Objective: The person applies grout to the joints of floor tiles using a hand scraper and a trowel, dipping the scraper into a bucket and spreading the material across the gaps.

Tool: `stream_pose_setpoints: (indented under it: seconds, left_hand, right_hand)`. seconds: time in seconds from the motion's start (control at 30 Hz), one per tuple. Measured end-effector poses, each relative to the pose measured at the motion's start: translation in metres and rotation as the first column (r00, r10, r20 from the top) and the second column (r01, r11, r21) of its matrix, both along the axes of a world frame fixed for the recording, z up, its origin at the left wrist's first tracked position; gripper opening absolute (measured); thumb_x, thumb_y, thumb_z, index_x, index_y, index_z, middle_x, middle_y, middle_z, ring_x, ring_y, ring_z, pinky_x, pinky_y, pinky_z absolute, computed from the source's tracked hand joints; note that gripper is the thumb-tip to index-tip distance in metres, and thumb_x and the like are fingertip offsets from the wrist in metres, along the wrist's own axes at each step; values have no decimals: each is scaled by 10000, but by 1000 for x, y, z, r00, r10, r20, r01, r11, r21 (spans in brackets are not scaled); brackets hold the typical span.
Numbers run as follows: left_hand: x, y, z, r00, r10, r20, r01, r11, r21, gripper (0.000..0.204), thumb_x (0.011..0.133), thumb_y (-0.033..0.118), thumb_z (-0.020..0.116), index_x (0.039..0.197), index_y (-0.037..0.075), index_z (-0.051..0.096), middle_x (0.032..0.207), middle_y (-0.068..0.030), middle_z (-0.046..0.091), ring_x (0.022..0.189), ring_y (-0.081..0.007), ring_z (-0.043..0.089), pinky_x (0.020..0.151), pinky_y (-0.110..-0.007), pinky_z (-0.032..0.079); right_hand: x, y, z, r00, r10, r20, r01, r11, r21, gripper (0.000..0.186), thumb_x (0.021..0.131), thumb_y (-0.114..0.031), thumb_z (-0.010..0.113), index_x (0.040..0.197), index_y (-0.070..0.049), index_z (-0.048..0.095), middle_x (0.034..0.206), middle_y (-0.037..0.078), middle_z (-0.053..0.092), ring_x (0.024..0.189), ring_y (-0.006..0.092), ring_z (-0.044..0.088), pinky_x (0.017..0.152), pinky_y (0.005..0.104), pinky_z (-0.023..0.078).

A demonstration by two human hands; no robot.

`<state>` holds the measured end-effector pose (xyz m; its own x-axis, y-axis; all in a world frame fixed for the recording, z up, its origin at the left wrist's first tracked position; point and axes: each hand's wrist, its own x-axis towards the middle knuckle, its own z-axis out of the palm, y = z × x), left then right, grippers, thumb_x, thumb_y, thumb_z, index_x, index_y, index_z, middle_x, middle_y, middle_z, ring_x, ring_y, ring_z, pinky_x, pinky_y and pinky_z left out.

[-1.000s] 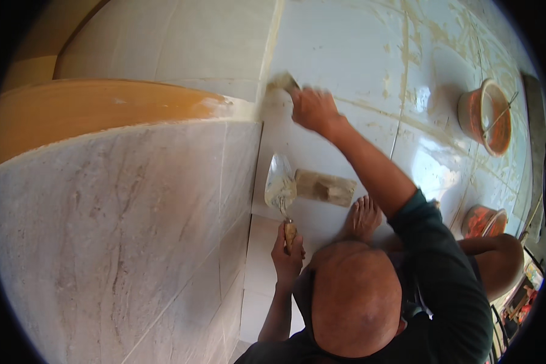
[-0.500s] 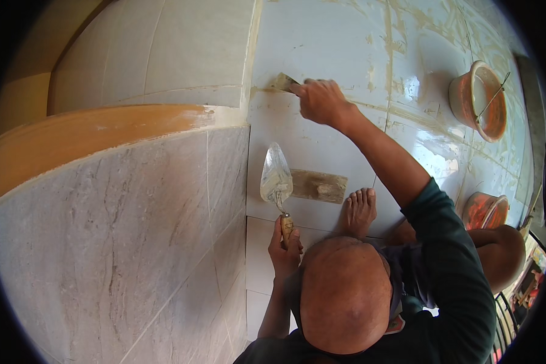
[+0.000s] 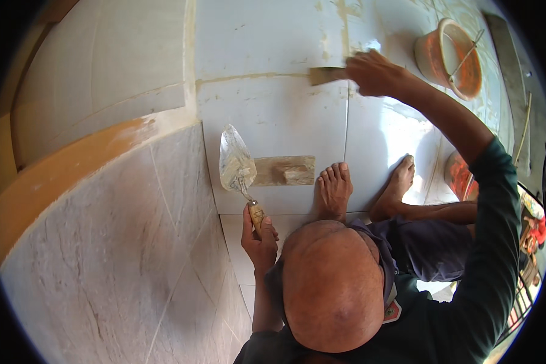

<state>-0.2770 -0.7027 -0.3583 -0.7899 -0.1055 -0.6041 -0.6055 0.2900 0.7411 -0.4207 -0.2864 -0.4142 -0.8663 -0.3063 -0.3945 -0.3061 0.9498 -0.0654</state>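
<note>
My left hand (image 3: 260,238) is closed around the wooden handle of a pointed trowel (image 3: 235,159), its blade smeared with pale paste and held over the floor tiles. My right hand (image 3: 373,73) grips a flat scraper (image 3: 326,75), the fingers slightly blurred. The scraper's blade lies at the joint between pale floor tiles (image 3: 273,115), where a tan line of grout (image 3: 242,77) runs off to the left. Beside the trowel blade, a wooden float (image 3: 288,170) lies on the tiles, partly behind that blade.
A stained orange bucket (image 3: 428,57) with a wire handle stands far right. Another reddish container (image 3: 458,176) is partly hidden by my right arm. A marble-patterned tiled wall (image 3: 103,242) rises on the left. My bare feet (image 3: 335,189) are close to the float.
My right hand has swept the scraper rightward along the tile joint, away from the wall corner. The left hand still holds the trowel near the float. The whole view has shifted, showing more of my right foot.
</note>
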Motion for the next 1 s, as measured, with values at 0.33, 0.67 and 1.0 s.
stream_pose_setpoints:
  seconds: [0.33, 0.67, 1.0]
  left_hand:
    - [-41, 35, -7, 977, -212, -6, 212, 976, 52, 557, 964, 103, 601, 1480, -5, 421, 847, -13, 597, 621, -60, 521, 545, -218, 469]
    - [-52, 80, 5, 931, -364, -35, 366, 923, 119, 555, 971, 77, 582, 1485, -29, 400, 855, -25, 595, 603, -57, 510, 528, -210, 453]
    - [-9, 108, 55, 803, -561, -201, 573, 819, 1, 532, 977, 121, 620, 1460, -11, 442, 886, -24, 613, 599, -59, 514, 508, -214, 441]
  right_hand:
    - [92, 36, 13, 958, -285, -15, 271, 926, -263, 474, 906, -18, 524, 1348, -158, 623, 957, 143, 633, 944, 329, 628, 839, 432, 537]
    - [141, 24, 32, 904, -416, 96, 427, 888, -170, 685, 748, 20, 637, 1357, -290, 595, 967, 102, 644, 967, 311, 644, 766, 421, 547]
    - [297, 16, 40, 880, -460, -118, 462, 887, -8, 265, 839, -108, 622, 1058, -202, 737, 941, 101, 691, 914, 309, 685, 763, 407, 556]
